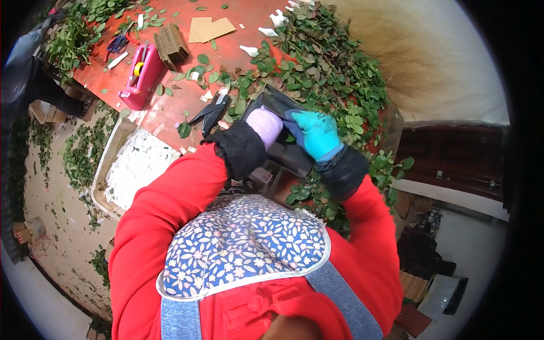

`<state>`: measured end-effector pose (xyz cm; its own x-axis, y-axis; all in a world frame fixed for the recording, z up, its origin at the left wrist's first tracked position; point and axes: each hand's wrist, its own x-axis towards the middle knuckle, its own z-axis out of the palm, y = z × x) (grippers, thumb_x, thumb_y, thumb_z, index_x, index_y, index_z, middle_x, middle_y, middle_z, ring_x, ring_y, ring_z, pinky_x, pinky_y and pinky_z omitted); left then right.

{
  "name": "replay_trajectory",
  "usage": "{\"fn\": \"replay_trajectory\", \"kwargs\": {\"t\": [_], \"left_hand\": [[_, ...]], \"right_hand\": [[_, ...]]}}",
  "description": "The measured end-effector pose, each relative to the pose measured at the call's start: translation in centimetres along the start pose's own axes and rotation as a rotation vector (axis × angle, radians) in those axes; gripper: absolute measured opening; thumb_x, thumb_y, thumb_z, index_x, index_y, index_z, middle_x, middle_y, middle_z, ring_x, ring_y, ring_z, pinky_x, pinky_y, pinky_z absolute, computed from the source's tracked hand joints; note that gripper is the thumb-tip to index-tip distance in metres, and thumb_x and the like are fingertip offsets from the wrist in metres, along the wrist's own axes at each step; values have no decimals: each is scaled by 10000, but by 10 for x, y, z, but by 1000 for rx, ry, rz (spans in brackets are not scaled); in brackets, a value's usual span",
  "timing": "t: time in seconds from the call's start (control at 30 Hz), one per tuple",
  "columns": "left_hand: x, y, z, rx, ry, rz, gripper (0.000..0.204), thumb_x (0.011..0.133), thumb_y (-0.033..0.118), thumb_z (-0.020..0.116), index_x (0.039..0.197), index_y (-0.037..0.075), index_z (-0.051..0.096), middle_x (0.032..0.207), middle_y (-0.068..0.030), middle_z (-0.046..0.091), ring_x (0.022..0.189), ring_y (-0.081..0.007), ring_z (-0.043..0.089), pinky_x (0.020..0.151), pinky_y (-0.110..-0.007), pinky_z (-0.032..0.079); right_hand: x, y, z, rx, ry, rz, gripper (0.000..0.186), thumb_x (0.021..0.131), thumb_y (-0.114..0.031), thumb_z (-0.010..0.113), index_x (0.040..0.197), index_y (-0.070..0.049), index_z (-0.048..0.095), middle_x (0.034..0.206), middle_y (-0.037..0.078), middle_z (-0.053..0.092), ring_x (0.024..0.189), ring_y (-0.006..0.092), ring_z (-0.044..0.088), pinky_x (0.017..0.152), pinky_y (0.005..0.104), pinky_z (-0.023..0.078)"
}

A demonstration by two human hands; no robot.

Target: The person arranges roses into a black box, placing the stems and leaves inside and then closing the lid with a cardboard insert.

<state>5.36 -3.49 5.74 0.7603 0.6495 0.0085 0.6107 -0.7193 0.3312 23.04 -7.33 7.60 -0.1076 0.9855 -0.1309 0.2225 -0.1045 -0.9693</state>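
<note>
My left hand (264,126), in a lilac glove, is rounded over the left side of a glossy black box-like thing (294,160); its fingers are turned away from view. On the right side of that thing is my right hand (316,133) in a turquoise glove, its dark-blue fingers curled inward. A bit of green leaf shows between the hands. What either hand grips is hidden. Just left of them, a black stapler (214,116) lies on the red table (175,122). Leafy stems (334,73) are heaped beyond and right of my hands, with white-wrapped tips (267,32) at the far end.
A pink tape dispenser (140,79), stacked cardboard pieces (170,45) and flat brown cards (211,29) sit on the far left table. Below its left edge stands a cream basket (107,161) of white paper scraps. Another person's dark-sleeved arm (56,93) is at the far left.
</note>
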Motion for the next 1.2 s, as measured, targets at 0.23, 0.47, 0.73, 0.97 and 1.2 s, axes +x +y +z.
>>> {"fn": "replay_trajectory", "kwargs": {"t": [0.23,0.47,0.73,0.97,1.2], "left_hand": [[-35,-28,16,-811,351,-61,593,563,19,812,1126,18,624,1096,-188,615,1027,-379,584,873,-424,503],[-67,-50,28,-941,284,-586,293,819,122,698,1080,6,627,924,-132,648,836,-269,646,753,-362,516],[-60,-45,44,-853,284,-587,232,907,184,615,992,-20,687,834,-214,672,786,-322,670,748,-385,517],[-59,-68,-19,-780,285,-529,568,929,520,548,942,-36,667,840,-238,665,802,-392,652,787,-461,511],[-61,-52,9,-672,155,-471,349,842,333,748,762,15,628,818,-143,545,782,-333,564,717,-428,445]], "right_hand": [[-29,-12,28,-1218,-9,-404,395,808,-6,628,1195,-82,635,1080,140,686,870,335,680,712,391,555],[-32,11,37,-1323,-14,-490,391,833,-112,609,1216,-33,615,988,114,671,814,297,676,665,391,553],[-39,-1,41,-1553,-146,-507,408,839,-71,565,1239,9,576,1024,107,634,819,244,662,631,357,551],[-39,5,41,-1585,-141,-543,389,840,-70,571,1219,17,576,993,95,606,819,232,653,615,348,554],[-40,1,45,-1582,-124,-524,386,850,-87,567,1221,18,572,1088,113,613,888,231,661,639,356,562]]}}
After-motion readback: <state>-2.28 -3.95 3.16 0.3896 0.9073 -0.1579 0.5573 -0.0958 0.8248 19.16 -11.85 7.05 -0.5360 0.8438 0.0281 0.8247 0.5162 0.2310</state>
